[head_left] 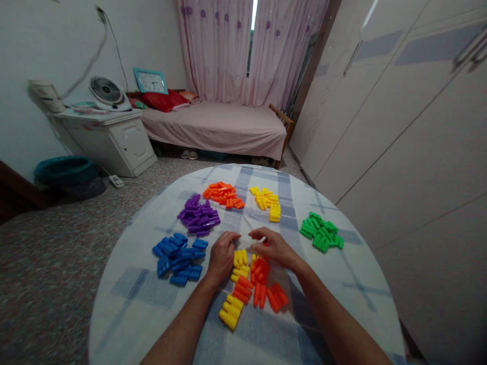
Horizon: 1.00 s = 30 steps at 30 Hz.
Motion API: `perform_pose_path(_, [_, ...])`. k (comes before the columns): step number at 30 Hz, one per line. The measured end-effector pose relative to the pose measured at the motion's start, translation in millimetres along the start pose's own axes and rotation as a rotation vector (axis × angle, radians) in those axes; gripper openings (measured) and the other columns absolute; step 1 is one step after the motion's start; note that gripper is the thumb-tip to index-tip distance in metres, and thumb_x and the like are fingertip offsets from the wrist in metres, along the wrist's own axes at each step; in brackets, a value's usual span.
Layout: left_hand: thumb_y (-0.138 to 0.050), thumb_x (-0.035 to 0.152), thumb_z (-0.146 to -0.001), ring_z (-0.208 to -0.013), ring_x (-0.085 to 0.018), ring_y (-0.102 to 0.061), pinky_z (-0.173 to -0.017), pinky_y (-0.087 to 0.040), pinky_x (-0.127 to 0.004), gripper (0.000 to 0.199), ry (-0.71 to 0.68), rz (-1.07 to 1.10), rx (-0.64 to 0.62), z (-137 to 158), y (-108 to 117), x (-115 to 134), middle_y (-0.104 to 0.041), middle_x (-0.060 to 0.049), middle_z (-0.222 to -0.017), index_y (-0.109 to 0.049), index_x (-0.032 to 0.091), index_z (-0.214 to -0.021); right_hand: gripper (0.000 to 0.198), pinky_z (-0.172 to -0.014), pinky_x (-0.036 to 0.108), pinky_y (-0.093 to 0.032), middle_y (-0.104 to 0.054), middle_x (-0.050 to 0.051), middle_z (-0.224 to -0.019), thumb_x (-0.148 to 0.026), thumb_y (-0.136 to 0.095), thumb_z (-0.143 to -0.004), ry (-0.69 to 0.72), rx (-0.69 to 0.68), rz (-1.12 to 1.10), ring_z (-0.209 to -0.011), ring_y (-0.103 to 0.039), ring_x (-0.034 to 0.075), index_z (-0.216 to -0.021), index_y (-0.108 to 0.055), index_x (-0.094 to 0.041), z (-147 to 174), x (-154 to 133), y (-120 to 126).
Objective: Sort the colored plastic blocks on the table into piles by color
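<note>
Yellow plastic pieces (231, 312) and orange plastic pieces (260, 295) lie mixed on the table (125, 253) beside my left grip (221, 257) and right grip (277, 247), whose closure I cannot tell; I judge lifting them singly neatest.

Pieces (242, 290) lie on the table (148, 327) between the forearms (186, 319), some perhaps under the right hand (277, 247).

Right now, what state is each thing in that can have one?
Left hand: fingers curled; any grip hidden
Right hand: fingers bent; any grip hidden
Near yellow and orange pieces: loosely spread
Blue pieces: heaped
Purple pieces: heaped
Green pieces: heaped
Far orange pieces: heaped
Far yellow pieces: heaped
Curtains: nearly shut, narrow gap
White cabinet: door shut
Wardrobe: doors shut
Fan: on or off, cannot tell
</note>
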<state>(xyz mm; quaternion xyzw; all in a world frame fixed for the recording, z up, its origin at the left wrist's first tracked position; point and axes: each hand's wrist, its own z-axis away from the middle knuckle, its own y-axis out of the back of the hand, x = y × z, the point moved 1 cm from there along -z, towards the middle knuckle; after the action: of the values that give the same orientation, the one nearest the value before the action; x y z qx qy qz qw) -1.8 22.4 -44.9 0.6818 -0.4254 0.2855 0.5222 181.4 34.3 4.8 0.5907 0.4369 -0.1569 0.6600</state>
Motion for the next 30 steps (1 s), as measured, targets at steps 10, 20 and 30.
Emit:
perform_pose_path(10, [-0.036,0.011,-0.079,-0.096,-0.017,-0.059,-0.088,-0.046,-0.032,0.031,0.002,0.034,-0.003,-1.7,1.3,-2.8,-0.065,-0.005,-0.097,-0.063,0.018,-0.093,0.019,-0.075,0.025,-0.039,-0.058,0.003,-0.094,-0.020,-0.062,-0.075,0.074,-0.121,0.377,-0.087,-0.053,0.015,-0.094,-0.063,-0.021,7.4,-25.2,-38.1])
perform_pose_path(20, [-0.039,0.018,-0.082,-0.094,-0.018,-0.059,-0.085,-0.047,-0.033,0.025,0.005,0.025,-0.003,-1.4,1.4,2.9,-0.065,-0.006,-0.095,-0.063,0.019,-0.091,0.013,-0.068,0.023,-0.039,-0.060,0.002,-0.082,-0.023,-0.051,-0.082,-0.032,0.218,0.248,-0.073,-0.054,0.013,-0.088,-0.061,-0.018,0.6,10.2,-6.5])
perform_pose_path(30, [-0.043,0.020,-0.080,-0.090,-0.018,-0.061,-0.082,-0.047,-0.031,0.023,-0.010,0.015,0.022,-1.0,0.5,0.8,-0.066,-0.005,-0.092,-0.065,0.020,-0.088,0.017,-0.056,0.024,-0.030,-0.062,0.001,-0.069,-0.031,-0.050,-0.081,-0.298,0.400,0.433,-0.060,-0.051,0.013,-0.079,-0.061,-0.018,-23.6,58.3,55.6])
